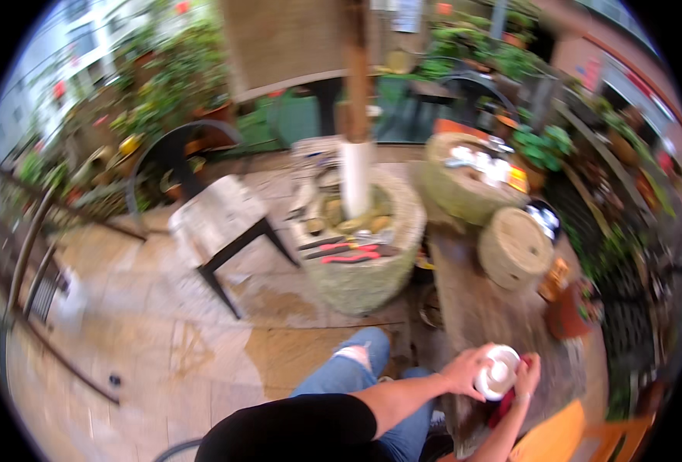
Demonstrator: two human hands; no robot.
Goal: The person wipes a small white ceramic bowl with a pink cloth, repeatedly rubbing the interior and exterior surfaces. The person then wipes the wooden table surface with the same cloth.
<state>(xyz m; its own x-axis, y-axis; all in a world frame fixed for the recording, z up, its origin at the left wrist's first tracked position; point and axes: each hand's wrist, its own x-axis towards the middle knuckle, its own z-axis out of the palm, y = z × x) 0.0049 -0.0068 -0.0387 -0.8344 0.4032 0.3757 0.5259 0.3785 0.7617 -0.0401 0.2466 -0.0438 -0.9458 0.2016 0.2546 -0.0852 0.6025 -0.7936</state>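
Note:
Over the wooden bench top [473,312] at the lower right, my left hand [467,371] grips the near side of a round white pot or cup [498,372]. The white vessel's round face is turned up towards me; blur hides the detail inside it. On its other side my right hand [528,375] is closed on a dark red cloth [501,408], close against the vessel's wall. Part of the cloth hangs below the vessel, between my forearms.
A terracotta pot [572,312] and a pale stone pot [514,248] stand farther along the bench. Red-handled pliers [349,254] lie on a round stone planter [352,289] around a post. A metal chair [219,219] stands left; an orange chair [551,433] is near my right arm.

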